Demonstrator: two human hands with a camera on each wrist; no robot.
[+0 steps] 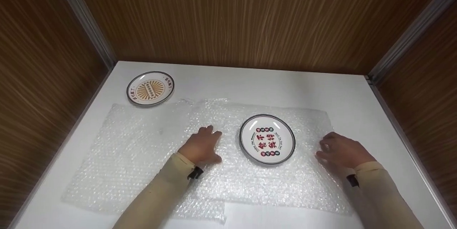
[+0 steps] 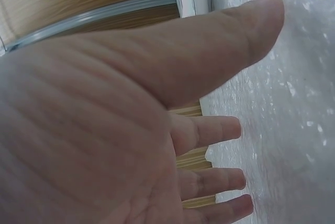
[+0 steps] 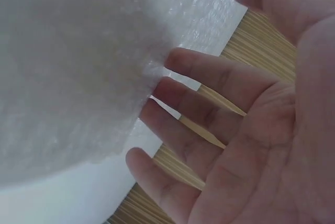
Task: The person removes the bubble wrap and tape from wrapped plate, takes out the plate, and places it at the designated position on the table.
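A sheet of bubble wrap [image 1: 142, 157] lies spread over the white table. On its right half sits a round white plate [image 1: 267, 139] with a dark rim and red and green lettering. To the left of that plate, my left hand [image 1: 203, 145] is low over the sheet, thumb apart from the fingers and nothing in its grasp. My right hand [image 1: 344, 150] is at the sheet's right edge; in the right wrist view its spread fingertips [image 3: 180, 59] meet the edge of the bubble wrap [image 3: 78, 77], and the thumb stands away from them.
Another white plate [image 1: 150, 89], with an orange sunburst, stands at the back left by the sheet's far edge. Wood-grain panels [image 1: 228, 22] enclose the white table [image 1: 271, 86] at the back and both sides. A narrower flap of wrap [image 1: 203, 209] sticks out at the front.
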